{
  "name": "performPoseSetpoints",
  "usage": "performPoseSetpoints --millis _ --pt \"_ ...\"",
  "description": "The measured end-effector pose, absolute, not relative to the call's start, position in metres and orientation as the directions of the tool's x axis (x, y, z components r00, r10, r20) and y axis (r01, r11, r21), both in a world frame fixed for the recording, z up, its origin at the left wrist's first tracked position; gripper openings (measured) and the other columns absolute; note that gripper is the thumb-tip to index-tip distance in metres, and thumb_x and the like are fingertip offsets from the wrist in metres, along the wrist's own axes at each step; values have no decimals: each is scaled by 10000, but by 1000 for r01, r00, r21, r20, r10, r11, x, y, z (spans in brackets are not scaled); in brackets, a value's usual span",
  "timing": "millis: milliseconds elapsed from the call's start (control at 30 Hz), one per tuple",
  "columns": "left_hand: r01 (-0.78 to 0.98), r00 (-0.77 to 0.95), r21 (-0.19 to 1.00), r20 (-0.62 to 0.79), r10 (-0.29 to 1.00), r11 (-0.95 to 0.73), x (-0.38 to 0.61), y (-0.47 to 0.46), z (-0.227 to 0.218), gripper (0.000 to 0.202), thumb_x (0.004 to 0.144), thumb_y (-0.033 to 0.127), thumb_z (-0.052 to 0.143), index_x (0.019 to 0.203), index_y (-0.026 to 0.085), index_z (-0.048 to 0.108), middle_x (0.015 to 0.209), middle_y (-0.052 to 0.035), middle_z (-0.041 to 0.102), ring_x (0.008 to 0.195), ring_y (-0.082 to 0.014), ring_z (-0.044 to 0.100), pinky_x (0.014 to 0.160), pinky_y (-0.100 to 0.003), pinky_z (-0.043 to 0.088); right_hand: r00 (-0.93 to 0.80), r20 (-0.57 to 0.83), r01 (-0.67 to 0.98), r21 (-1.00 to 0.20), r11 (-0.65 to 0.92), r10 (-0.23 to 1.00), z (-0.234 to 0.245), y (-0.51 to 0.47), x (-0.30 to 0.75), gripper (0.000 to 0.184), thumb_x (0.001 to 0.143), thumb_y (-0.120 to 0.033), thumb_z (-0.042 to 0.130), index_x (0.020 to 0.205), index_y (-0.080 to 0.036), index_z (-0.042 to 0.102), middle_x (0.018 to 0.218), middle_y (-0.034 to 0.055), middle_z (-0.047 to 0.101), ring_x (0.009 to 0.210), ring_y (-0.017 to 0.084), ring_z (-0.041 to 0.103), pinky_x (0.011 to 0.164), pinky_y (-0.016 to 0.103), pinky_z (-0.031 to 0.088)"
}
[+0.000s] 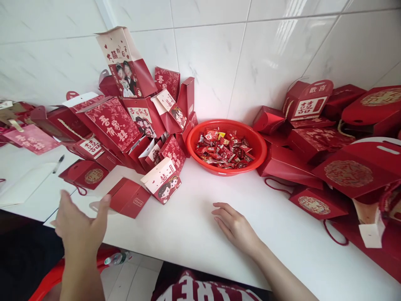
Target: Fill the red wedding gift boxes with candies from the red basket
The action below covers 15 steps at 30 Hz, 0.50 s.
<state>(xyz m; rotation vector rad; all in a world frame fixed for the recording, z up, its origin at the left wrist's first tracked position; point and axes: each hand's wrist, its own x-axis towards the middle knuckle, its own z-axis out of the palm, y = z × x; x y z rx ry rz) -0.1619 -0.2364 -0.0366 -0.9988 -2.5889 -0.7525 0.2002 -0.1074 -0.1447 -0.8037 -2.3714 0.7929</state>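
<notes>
Bright light, glare streaks on tiled wall (219,54), wide-angle edge stretching

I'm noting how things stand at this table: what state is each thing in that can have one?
Left hand: open, empty.
Right hand: empty, loosely curved over the table.
Red basket: upright, holding packets.
Packets: wrapped, heaped loosely.
Left-side boxes: piled, many tilted.
Topmost box: tilted, atop that pile.
Right-side boxes: piled up.
Pen: lying down.
Bottle: upright or lying, cannot tell.

L hand (79,225) at lower L of frame, thumb spread wide; R hand (239,230) lower ctr-R, fingers loosely bent, pointing L.
</notes>
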Motion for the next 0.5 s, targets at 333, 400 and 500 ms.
performPoseSetpoints --millis 333,400,500 --pt "768 -640 348 395 659 537 -156 -208 -59 1063 837 627 525 1551 100 -61 1617 -192 44 1486 -381 76 1193 -572 135 -701 265 376 -651 659 662 -146 -107 200 236 983 -202 413 1130 -243 593 1268 89 580 1047 209 644 896 377 547" --pt "815 -578 224 365 730 534 -161 -201 -56 1017 866 619 470 1548 76 -54 1617 -193 31 1489 -375 55 1184 -580 137 -700 255 383 -655 651 667 -146 -107 200 237 985 -201 410 1132 -242 591 1271 88 578 1042 206 644 891 375 546" --pt "861 -509 108 206 836 498 -173 -195 -63 893 896 601 385 1543 45 120 1608 -208 91 1484 -362 117 1175 -527 202 -699 247 387 -659 645 672 -147 -107 200 236 986 -204 410 1137 -241 587 1279 89 573 1042 207 642 890 378 544"
